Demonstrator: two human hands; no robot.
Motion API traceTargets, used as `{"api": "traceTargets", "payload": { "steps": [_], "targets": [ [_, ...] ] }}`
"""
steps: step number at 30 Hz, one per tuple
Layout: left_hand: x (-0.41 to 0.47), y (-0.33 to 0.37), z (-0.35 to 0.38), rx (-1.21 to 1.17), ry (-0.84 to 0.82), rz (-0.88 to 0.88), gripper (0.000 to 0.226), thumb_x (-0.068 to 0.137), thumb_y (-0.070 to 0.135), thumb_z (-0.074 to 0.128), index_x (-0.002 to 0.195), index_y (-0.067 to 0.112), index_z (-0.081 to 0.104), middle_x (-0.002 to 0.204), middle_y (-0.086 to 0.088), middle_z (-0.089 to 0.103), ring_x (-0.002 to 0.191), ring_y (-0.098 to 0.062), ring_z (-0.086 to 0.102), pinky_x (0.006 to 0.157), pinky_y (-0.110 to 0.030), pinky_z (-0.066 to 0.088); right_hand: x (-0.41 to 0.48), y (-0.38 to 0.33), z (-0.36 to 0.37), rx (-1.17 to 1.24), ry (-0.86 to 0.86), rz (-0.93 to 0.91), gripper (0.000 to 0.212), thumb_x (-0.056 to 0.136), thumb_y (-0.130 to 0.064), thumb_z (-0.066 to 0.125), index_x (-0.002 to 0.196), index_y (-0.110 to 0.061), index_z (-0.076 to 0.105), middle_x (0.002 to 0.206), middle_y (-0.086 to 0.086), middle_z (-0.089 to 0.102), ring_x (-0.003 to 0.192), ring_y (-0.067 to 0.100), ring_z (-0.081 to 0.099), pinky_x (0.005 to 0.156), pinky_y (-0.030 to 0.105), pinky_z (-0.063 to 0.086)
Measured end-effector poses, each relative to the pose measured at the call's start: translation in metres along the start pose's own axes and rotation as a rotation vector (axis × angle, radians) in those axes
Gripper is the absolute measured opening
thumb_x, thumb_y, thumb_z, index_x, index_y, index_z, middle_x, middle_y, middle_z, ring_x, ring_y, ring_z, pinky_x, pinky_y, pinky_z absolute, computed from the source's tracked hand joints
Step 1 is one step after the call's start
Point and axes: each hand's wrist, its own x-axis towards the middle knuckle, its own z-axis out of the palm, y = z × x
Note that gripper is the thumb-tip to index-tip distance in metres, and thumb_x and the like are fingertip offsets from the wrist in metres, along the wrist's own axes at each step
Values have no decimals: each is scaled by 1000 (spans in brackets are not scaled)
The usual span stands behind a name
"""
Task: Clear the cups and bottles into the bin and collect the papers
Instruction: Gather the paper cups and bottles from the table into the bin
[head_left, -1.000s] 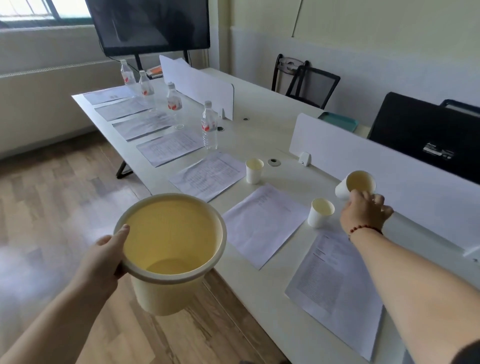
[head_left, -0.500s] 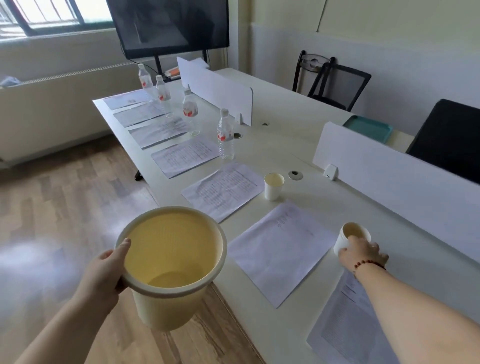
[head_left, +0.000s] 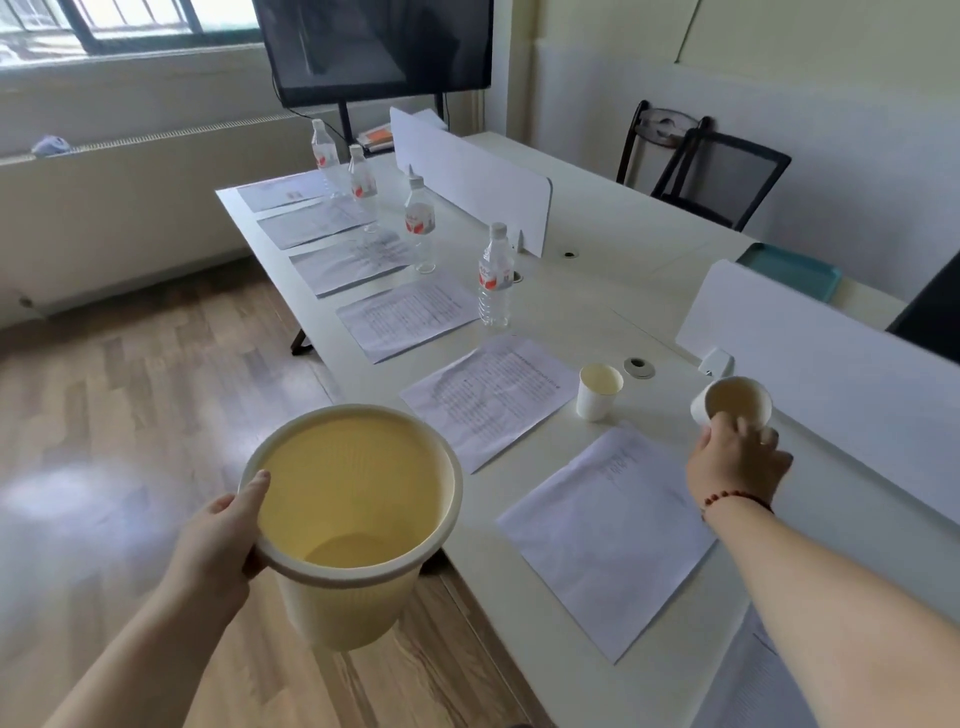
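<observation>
My left hand (head_left: 221, 543) grips the rim of a pale yellow bin (head_left: 363, 577), held just off the table's near edge; nothing shows inside it. My right hand (head_left: 735, 465) holds a white paper cup (head_left: 733, 401) above the table, its mouth tilted toward me. A second paper cup (head_left: 597, 395) stands upright on the white table (head_left: 587, 317). Several printed papers (head_left: 608, 535) lie in a row along the near edge. Several water bottles with red labels stand behind them, the nearest bottle (head_left: 496, 278) left of the upright cup.
White divider panels (head_left: 831, 374) run along the table's middle, close behind my right hand. A teal tray (head_left: 795, 267) and black chairs (head_left: 722, 171) are on the far side. A dark monitor (head_left: 374, 47) stands at the table's far end. Wooden floor (head_left: 130, 415) lies to the left.
My right hand set its cup down onto the cup standing by the divider, then lifted again. Only one cup now stands on the table. The bin has stayed in my left hand.
</observation>
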Motion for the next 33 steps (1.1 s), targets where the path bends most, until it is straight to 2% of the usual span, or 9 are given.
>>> {"api": "traceTargets", "payload": {
  "steps": [3, 6, 14, 19, 25, 27, 29, 31, 33],
  "targets": [
    [26, 14, -10, -18, -39, 2, 33, 96, 39, 55, 104, 7, 52, 81, -15, 54, 65, -26, 53, 62, -37, 49, 13, -45, -2, 29, 34, -78, 20, 95, -15, 42, 86, -4, 56, 95, 18, 60, 95, 37, 49, 76, 41, 34],
    [57, 30, -18, -2, -88, -3, 31, 95, 40, 55, 95, 8, 55, 81, -17, 55, 65, -28, 54, 62, -38, 50, 18, -81, -2, 14, 30, -120, 20, 95, -15, 42, 82, -7, 55, 92, 15, 60, 92, 36, 51, 74, 39, 32],
    [127, 55, -32, 51, -163, -10, 32, 95, 43, 54, 90, 12, 56, 89, -21, 55, 76, -33, 54, 70, -45, 50, 30, -134, 13, 5, 25, -96, 20, 94, -16, 45, 77, -9, 52, 91, 15, 59, 92, 37, 52, 75, 41, 35],
    [156, 62, -29, 63, -174, -51, 36, 93, 44, 56, 97, 9, 58, 91, -22, 57, 77, -34, 56, 72, -46, 53, 41, -139, 31, -4, -73, -59, 21, 94, -18, 43, 74, -13, 43, 95, 15, 60, 94, 36, 52, 74, 37, 32],
    [175, 72, -18, 80, -126, -68, 34, 94, 44, 56, 93, 10, 58, 87, -20, 58, 75, -33, 57, 71, -46, 54, 48, -147, 59, 113, -333, 38, 28, 95, -30, 44, 90, -5, 55, 103, 19, 62, 77, 34, 48, 71, 36, 43],
    [182, 78, -15, 80, -113, -73, 34, 94, 44, 56, 94, 10, 57, 87, -19, 59, 72, -33, 58, 72, -46, 55, 51, -153, 66, 123, -424, 66, 25, 95, -28, 45, 99, -4, 52, 110, 20, 59, 82, 36, 53, 71, 36, 43],
    [188, 83, -14, 80, -91, -67, 34, 94, 43, 56, 98, 9, 57, 86, -18, 60, 72, -32, 59, 74, -46, 55, 51, -157, 74, 103, -506, 78, 17, 94, -24, 45, 97, -7, 46, 113, 21, 57, 87, 37, 56, 75, 38, 45],
    [193, 87, -12, 71, -63, -57, 33, 95, 41, 56, 100, 9, 56, 86, -18, 60, 70, -31, 59, 71, -44, 54, 50, -159, 84, 105, -507, 108, 13, 95, -20, 43, 90, -8, 41, 111, 22, 58, 87, 37, 55, 78, 40, 46],
    [200, 88, -12, 61, -44, -41, 33, 95, 41, 55, 97, 8, 55, 84, -17, 60, 68, -29, 59, 64, -41, 53, 44, -161, 93, 128, -384, 166, 13, 95, -18, 43, 87, -8, 43, 109, 24, 59, 93, 42, 58, 76, 41, 45]
  ]
}}
